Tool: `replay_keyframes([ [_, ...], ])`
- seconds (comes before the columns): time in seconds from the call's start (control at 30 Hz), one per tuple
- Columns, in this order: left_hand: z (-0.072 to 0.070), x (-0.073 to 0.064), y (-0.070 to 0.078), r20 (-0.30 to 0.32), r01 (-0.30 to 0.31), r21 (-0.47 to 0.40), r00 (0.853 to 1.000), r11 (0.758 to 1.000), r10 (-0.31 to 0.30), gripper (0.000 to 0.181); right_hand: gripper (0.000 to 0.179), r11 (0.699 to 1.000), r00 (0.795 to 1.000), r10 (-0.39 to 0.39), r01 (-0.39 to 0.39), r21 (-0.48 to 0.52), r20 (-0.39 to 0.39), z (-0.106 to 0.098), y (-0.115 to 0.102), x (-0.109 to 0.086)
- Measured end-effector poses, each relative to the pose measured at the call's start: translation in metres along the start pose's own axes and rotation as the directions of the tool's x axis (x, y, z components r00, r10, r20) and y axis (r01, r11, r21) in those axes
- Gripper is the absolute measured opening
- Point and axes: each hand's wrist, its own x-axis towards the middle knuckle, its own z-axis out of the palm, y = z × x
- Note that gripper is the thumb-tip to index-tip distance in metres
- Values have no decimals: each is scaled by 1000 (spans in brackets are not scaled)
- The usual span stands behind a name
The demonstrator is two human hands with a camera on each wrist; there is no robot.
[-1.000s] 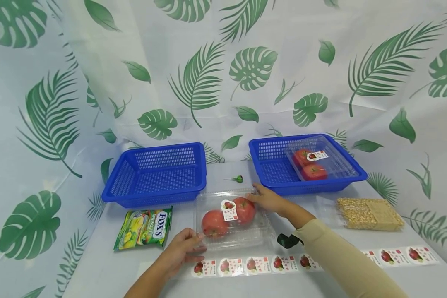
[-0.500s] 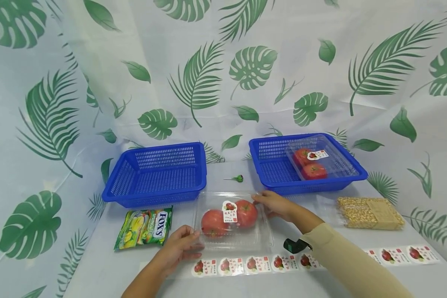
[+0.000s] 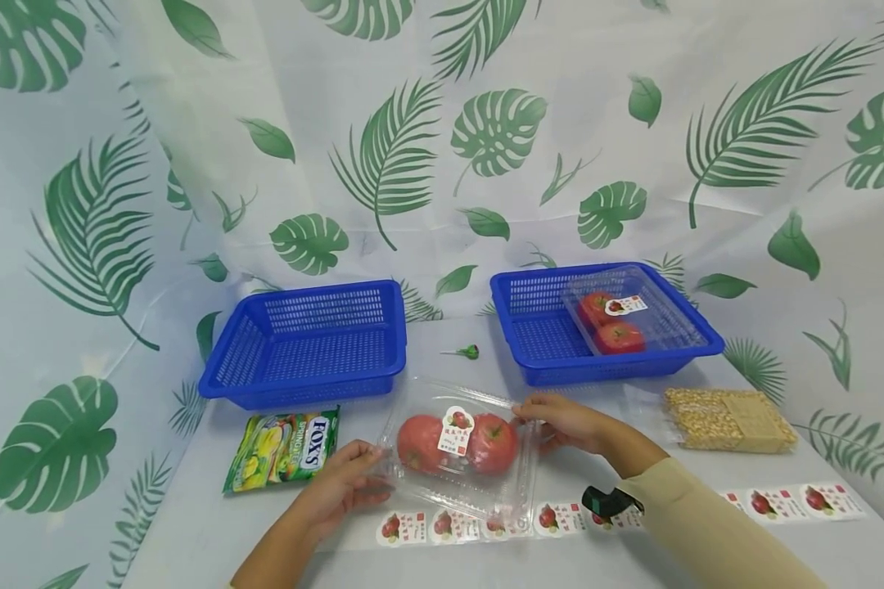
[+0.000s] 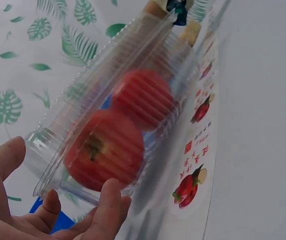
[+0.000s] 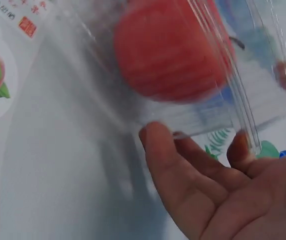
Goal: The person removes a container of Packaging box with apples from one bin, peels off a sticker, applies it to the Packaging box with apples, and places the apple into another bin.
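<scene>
A clear plastic clamshell box [image 3: 525, 491] with two red apples [image 3: 421, 443] inside is held near the middle of the table, turned at an angle. A white label [image 3: 455, 430] with an apple picture sits on its lid. My left hand [image 3: 342, 484] holds the box's left end, its thumb at the lid edge and its fingers low on the end wall [image 4: 108, 200]. At the right end, my right hand [image 3: 567, 424] grips the box with thumb above and fingers beneath. The right wrist view shows a gap and shadow under the box [image 5: 243, 110].
A strip of apple labels [image 3: 405, 528] runs along the front of the table. Behind stand two blue baskets [image 3: 302, 388]; the right one [image 3: 552, 372] contains a similar apple box. A green FOX'S candy bag [image 3: 280, 450], a lollipop [image 3: 470, 352] and a pack of yellow kernels [image 3: 729, 419] lie around.
The box has rotated clockwise, its right front corner swinging toward the label strip, and it has come nearer. Both hands have moved with it, the right one downward and to the right.
</scene>
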Motion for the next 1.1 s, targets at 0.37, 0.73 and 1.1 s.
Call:
replay_keyframes([
  [0.37,-1,5,3,-25,11,29,1000,1000,-10,40,15,999,963,-45,44,11,267,-4,7,-12],
  [0.73,10,1,4,-87,-67,31,994,997,70,48,13,992,966,-125,118,42,228,7,2,-27],
  [1.1,36,3,27,-61,-165,2,984,986,164,65,27,981,965,-193,188,43,177,-9,-29,-38],
])
